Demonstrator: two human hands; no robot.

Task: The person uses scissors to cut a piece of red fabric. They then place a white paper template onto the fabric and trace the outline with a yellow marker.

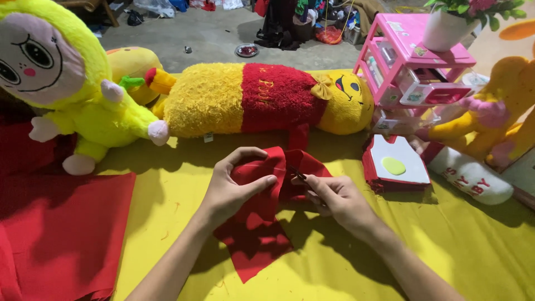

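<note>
As both pinch one red felt piece (262, 217), left hand (234, 187), right hand (334, 198) perhaps gripping scissors (296, 174), three plush toys behind.

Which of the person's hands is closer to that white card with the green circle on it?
Right. The right hand lies just left of the white card; the left hand is farther left, gripping the red felt.

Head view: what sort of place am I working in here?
Probably a home craft or toy-making corner. Both hands work red felt on a yellow-covered table, with plush toys lined behind, a pink plastic drawer rack, and clutter on a bare concrete floor.
</note>
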